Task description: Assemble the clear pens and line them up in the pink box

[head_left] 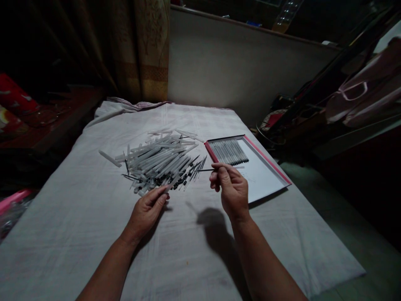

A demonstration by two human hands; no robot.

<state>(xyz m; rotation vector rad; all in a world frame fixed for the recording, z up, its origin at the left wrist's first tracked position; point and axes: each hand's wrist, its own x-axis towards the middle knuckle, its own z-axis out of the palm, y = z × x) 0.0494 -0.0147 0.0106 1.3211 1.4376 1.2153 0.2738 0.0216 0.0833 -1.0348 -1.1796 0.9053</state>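
My left hand is closed at the near edge of the pile, with a translucent pen barrel between thumb and fingers. Raised beside it, my right hand pinches a thin dark pen refill that points left. Behind both hands lies a loose heap of clear pen barrels, mixed with dark refills and small black pieces. To the right, a shallow white box lid with pink-red edges holds a tidy row of pens along its far left side. My right hand covers part of its near left edge.
A pale checked cloth covers the table. A curtain and a low wall stand behind it. At left is a wooden surface with a red patterned item; a plastic bottle stands on the ledge.
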